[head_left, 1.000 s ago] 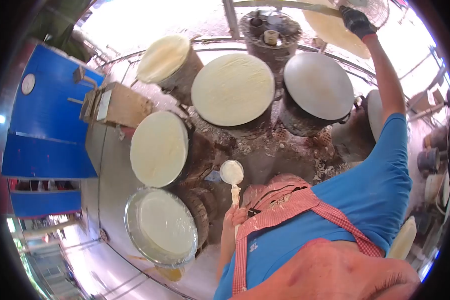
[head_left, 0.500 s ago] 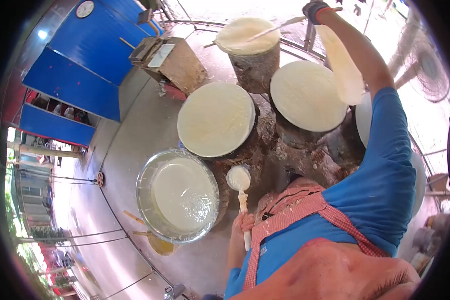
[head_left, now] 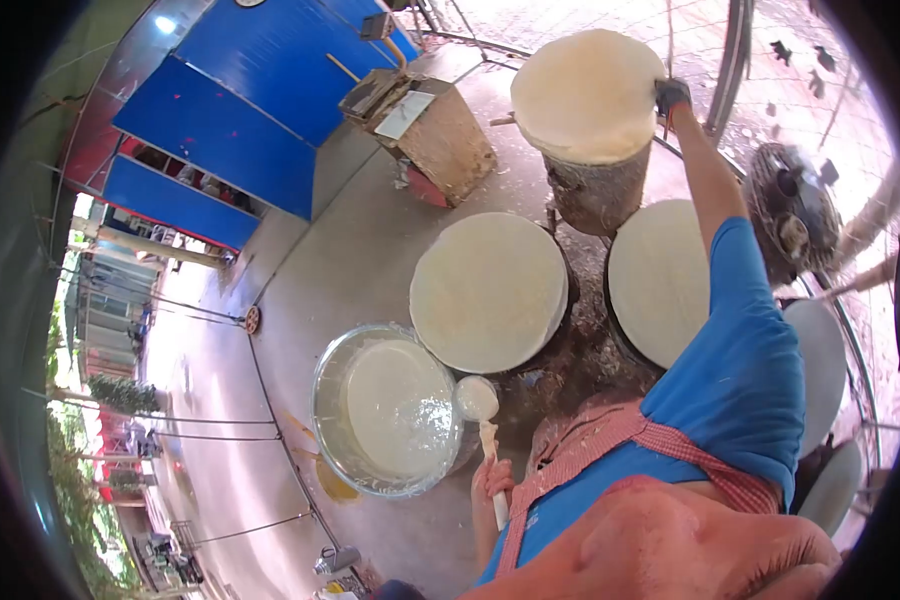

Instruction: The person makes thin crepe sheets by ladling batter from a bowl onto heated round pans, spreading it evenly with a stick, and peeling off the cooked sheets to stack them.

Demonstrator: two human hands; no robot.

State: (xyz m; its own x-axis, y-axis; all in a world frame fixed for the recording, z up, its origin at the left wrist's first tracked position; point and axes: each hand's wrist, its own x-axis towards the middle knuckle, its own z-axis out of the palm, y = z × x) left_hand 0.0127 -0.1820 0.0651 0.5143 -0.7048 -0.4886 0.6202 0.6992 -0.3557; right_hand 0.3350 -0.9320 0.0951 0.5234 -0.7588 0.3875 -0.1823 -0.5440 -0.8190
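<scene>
My left hand [head_left: 493,480], low at the centre, is closed around the handle of a ladle [head_left: 477,398] with pale batter in its bowl. The ladle is beside the rim of a big clear-sided basin [head_left: 322,420] of white liquid batter [head_left: 390,400]. My right hand [head_left: 673,95], in a dark glove, reaches far forward to the right edge of a thin pale round sheet [head_left: 585,95] spread over an upright drum [head_left: 600,190]. Its fingers are closed at the stick carried earlier, which the sheet now hides. Two round cooking surfaces [head_left: 490,290] with pale layers lie nearer me.
A fan [head_left: 792,215] stands to the right of my outstretched arm. Behind on the left are a box-like stand [head_left: 440,135] and blue panels [head_left: 210,130]. Grey round discs [head_left: 818,360] are at my right side. A wire fence [head_left: 810,100] runs along the back right.
My right hand has swung forward and down; the sheet hanging from the stick now lies over the drum. The view has shifted. My left hand still holds the ladle near the basin.
</scene>
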